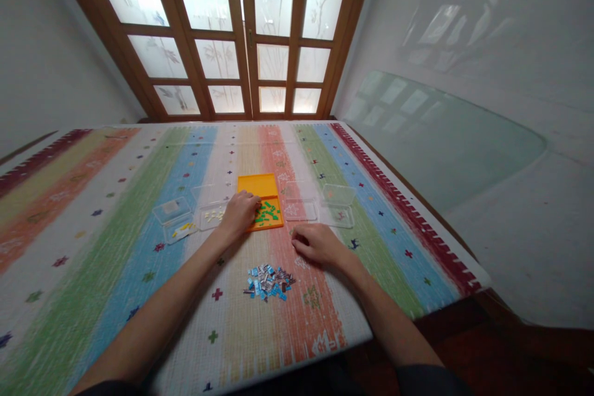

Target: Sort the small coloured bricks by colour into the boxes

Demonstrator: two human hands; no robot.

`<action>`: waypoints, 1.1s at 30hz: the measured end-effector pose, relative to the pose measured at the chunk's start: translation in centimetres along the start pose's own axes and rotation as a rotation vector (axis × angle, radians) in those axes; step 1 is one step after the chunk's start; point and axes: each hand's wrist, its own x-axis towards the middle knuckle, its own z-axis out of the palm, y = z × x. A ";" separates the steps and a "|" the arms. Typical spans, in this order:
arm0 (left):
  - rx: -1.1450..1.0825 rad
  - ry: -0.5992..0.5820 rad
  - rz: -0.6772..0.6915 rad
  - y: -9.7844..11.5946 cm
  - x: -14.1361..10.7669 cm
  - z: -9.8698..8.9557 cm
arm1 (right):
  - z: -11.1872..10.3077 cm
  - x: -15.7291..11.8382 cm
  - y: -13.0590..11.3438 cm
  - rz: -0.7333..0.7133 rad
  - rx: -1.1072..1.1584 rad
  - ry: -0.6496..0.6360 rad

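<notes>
Running along the left of the frame, a plain pale wall [41, 43] meets wooden double doors [253, 62] with frosted, plant-patterned panes that fill the upper left and upper centre with daylight. Below, a striped tablecloth [106, 247] spreads across the table in maroon, orange, green, blue and cream, dotted with small motifs. Left of centre stands an open clear box with yellow pieces [182, 229]; just beside it, another clear box holds cream pieces [212, 216]. The left hand [240, 213] reaches over the left side of an open orange box [257, 184] at the centre, fingers bent down by the green pieces [269, 213]; whether they pinch one cannot be told. Nearer, at lower centre, lies a loose pile of blue, silver and brown pieces [269, 283]. Right of centre, the right hand [318, 242] is loosely curled above the cloth, its grip hidden, near two more open clear boxes [338, 204]. At right, a glossy pale wall [533, 247] bears a greenish panel [450, 148] reflecting window panes; dark reddish floor [445, 334] shows at lower right.
</notes>
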 end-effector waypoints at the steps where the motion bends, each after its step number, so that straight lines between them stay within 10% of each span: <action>1: -0.007 0.001 -0.005 -0.1 0.0 0.0 | -0.1 0.0 -0.1 0.000 -0.008 -0.006; 17: -0.090 0.012 0.023 -1.9 -0.7 -0.5 | -0.1 0.0 -0.1 -0.010 -0.037 -0.013; 33: -0.051 0.130 0.446 -0.9 -5.1 0.0 | 0.0 0.1 0.2 0.069 -0.094 0.243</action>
